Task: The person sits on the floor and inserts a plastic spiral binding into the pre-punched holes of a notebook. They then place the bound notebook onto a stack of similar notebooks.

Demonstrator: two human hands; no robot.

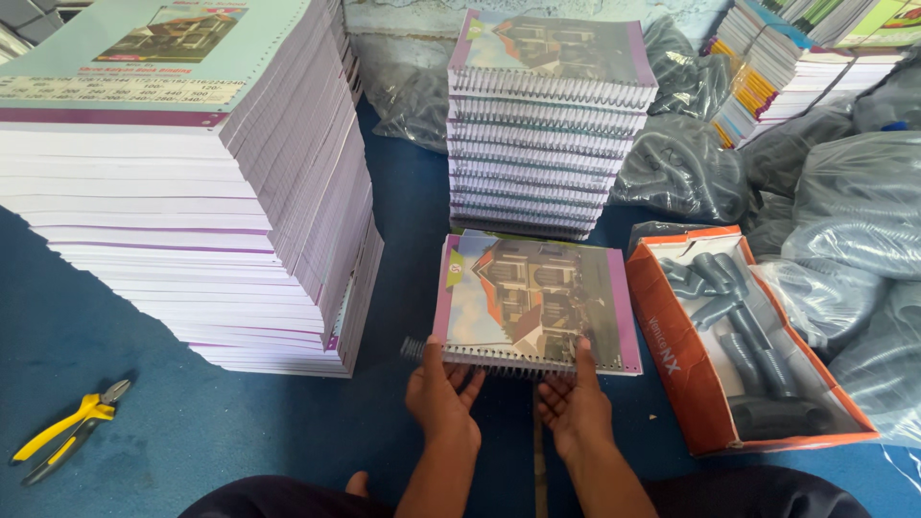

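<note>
Hands (508,398) amid notebook stacks (547,125), perhaps boxed coils (758,345).

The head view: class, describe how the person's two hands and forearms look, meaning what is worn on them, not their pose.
Both the left hand and the right hand are bare: no gloves, and no rings, watch or bracelet visible. The forearms are uncovered too, with no sleeves showing.

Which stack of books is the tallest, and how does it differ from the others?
The big stack at the left: its books show plain page edges, no spiral wire, unlike the wire-bound stack behind both hands.
</note>
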